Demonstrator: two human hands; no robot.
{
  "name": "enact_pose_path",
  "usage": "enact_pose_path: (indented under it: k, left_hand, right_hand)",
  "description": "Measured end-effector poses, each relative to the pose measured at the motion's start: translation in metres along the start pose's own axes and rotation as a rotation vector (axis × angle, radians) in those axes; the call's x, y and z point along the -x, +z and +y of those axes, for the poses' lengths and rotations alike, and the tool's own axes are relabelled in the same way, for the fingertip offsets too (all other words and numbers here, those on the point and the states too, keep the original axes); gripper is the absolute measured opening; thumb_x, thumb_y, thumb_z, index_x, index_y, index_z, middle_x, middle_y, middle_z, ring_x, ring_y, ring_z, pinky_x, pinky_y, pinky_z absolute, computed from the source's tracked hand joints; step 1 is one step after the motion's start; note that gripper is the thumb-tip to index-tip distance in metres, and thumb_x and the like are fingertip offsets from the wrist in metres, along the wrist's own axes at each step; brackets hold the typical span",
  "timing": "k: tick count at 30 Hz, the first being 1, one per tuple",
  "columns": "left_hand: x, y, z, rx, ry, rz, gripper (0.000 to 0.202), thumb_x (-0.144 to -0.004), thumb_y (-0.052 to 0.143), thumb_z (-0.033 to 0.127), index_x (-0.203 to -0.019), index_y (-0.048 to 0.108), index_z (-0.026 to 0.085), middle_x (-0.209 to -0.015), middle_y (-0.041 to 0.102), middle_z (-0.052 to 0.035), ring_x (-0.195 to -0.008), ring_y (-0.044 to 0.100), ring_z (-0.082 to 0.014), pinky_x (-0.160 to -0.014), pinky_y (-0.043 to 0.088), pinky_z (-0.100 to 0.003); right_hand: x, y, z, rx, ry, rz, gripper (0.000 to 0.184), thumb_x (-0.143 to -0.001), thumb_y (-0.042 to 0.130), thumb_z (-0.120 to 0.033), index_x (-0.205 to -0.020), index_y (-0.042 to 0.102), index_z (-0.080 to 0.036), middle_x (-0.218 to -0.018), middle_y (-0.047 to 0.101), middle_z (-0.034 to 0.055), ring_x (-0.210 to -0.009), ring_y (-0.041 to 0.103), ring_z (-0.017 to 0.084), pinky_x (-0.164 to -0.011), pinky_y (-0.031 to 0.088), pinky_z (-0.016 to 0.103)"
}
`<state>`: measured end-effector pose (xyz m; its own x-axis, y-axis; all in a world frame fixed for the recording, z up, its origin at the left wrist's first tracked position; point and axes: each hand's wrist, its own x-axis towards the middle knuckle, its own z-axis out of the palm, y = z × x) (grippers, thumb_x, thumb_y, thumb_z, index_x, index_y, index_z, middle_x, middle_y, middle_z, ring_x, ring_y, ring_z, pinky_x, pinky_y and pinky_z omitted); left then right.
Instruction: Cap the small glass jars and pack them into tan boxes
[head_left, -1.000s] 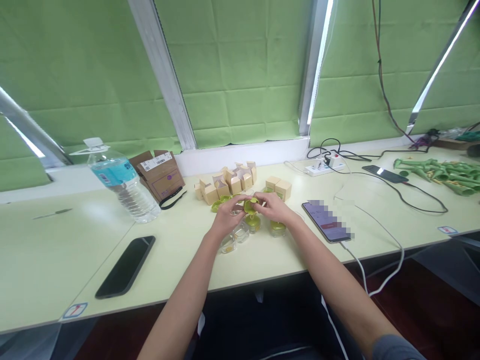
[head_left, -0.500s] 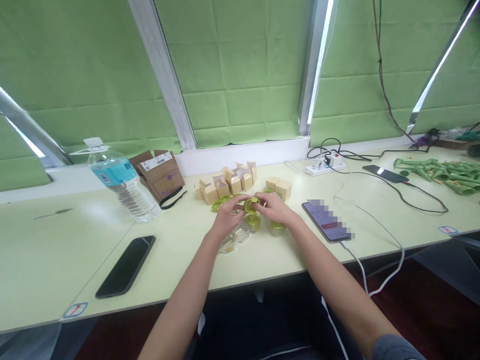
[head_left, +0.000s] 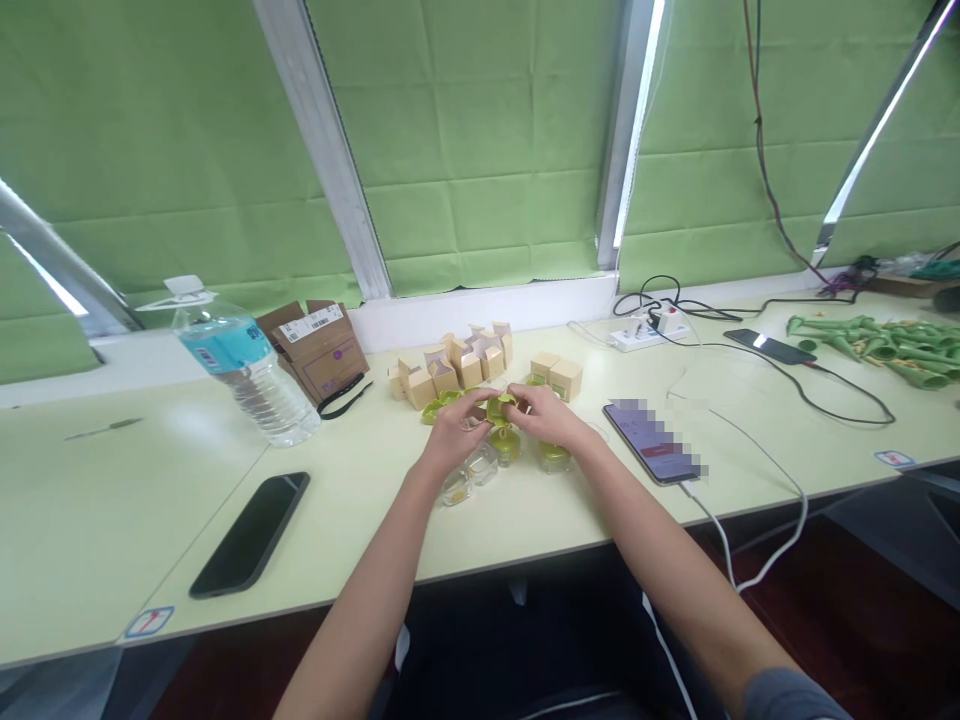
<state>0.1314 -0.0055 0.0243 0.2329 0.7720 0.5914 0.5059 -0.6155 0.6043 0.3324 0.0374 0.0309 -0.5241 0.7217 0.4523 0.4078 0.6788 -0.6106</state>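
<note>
Snugly between both hands: green cap.

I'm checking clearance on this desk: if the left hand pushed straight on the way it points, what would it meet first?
The left hand pinches the green cap, so that comes first; beyond it, probably the right hand.

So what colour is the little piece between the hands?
Yellow-green; the head view shows the piece between left hand and right hand.

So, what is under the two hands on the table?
Small clear jars stand on the table below the left hand and right hand, two with green lids. Both pinch a green piece; fingers cover its shape and whatever lies behind.
</note>
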Motion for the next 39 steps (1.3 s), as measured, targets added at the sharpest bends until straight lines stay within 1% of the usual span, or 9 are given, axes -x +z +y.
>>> enact_pose_path:
  k: [3,7,18,20,23,28,32,35,39]
  left_hand:
    - [0.0,-0.001,-0.001,-0.063,0.009,0.007,0.043,-0.079,0.069,0.015,-0.12,0.066,0.026,-0.115,0.074,-0.003,-0.087,0.07,-0.0178,-0.082,0.058,-0.032]
    - [-0.001,-0.002,-0.003,-0.092,0.03,0.01,0.044,-0.079,0.069,0.017,-0.122,0.066,0.026,-0.119,0.073,-0.0043,-0.1,0.069,-0.0209,-0.087,0.057,-0.035]
    - [-0.001,-0.006,-0.002,-0.13,0.029,0.012,0.045,-0.08,0.068,0.018,-0.124,0.064,0.025,-0.122,0.072,-0.0051,-0.101,0.069,-0.0212,-0.093,0.056,-0.037]
    - [-0.001,-0.006,-0.002,-0.136,0.029,0.018,0.046,-0.079,0.068,0.017,-0.125,0.063,0.025,-0.121,0.072,-0.005,-0.101,0.069,-0.0209,-0.093,0.055,-0.037]
    - [-0.001,-0.006,-0.003,-0.149,0.027,0.033,0.045,-0.08,0.069,0.018,-0.125,0.062,0.025,-0.118,0.073,-0.0046,-0.101,0.069,-0.0209,-0.092,0.055,-0.036]
    - [-0.002,-0.006,-0.003,-0.161,-0.011,0.082,0.039,-0.084,0.071,0.029,-0.121,0.061,0.024,-0.113,0.073,-0.0041,-0.101,0.07,-0.0208,-0.091,0.055,-0.035]
    - [-0.003,-0.006,-0.002,-0.177,-0.059,0.095,0.039,-0.084,0.072,0.036,-0.119,0.061,0.024,-0.113,0.073,-0.0047,-0.102,0.069,-0.0221,-0.09,0.055,-0.036]
    - [-0.004,-0.005,-0.001,-0.174,-0.085,0.09,0.04,-0.083,0.073,0.041,-0.117,0.06,0.024,-0.112,0.073,-0.0052,-0.101,0.07,-0.0231,-0.089,0.055,-0.037]
    - [-0.005,-0.005,-0.002,-0.161,-0.159,0.112,0.043,-0.08,0.076,0.039,-0.117,0.061,0.024,-0.111,0.073,-0.0055,-0.102,0.07,-0.0245,-0.092,0.053,-0.04]
  right_hand:
    - [0.001,-0.002,-0.001,0.009,0.015,0.011,0.019,-0.089,0.053,-0.03,-0.074,0.055,-0.019,-0.067,0.059,-0.0034,-0.064,0.053,0.012,-0.064,0.036,0.023]
    - [0.002,-0.004,-0.003,-0.012,0.02,0.005,0.026,-0.093,0.051,-0.034,-0.072,0.056,-0.019,-0.066,0.059,-0.0026,-0.065,0.053,0.012,-0.065,0.037,0.024]
    - [0.002,-0.004,-0.003,-0.042,0.03,0.02,0.042,-0.097,0.05,-0.049,-0.067,0.049,-0.019,-0.06,0.049,-0.0048,-0.06,0.046,0.011,-0.062,0.034,0.025]
    - [0.002,-0.005,-0.004,-0.056,0.032,0.02,0.045,-0.098,0.049,-0.052,-0.066,0.05,-0.019,-0.059,0.049,-0.005,-0.058,0.047,0.011,-0.061,0.034,0.025]
    - [0.003,-0.006,-0.005,-0.067,0.039,0.019,0.045,-0.098,0.048,-0.052,-0.07,0.057,-0.018,-0.062,0.055,-0.0037,-0.059,0.052,0.011,-0.062,0.036,0.025]
    - [0.001,-0.006,0.001,-0.071,0.072,0.038,0.044,-0.099,0.047,-0.05,-0.079,0.071,-0.018,-0.07,0.068,-0.0003,-0.061,0.057,0.012,-0.062,0.039,0.024]
    - [0.001,-0.004,0.004,-0.053,0.083,0.062,0.041,-0.098,0.049,-0.047,-0.08,0.073,-0.019,-0.071,0.07,-0.0001,-0.06,0.056,0.012,-0.06,0.038,0.024]
    - [0.001,-0.003,0.004,-0.039,0.073,0.06,0.039,-0.098,0.049,-0.043,-0.079,0.072,-0.018,-0.072,0.071,0.0,-0.062,0.058,0.012,-0.061,0.039,0.024]
    - [-0.001,-0.003,0.008,-0.016,0.105,0.123,0.035,-0.097,0.05,-0.039,-0.078,0.072,-0.019,-0.075,0.073,0.0006,-0.065,0.06,0.013,-0.064,0.04,0.024]
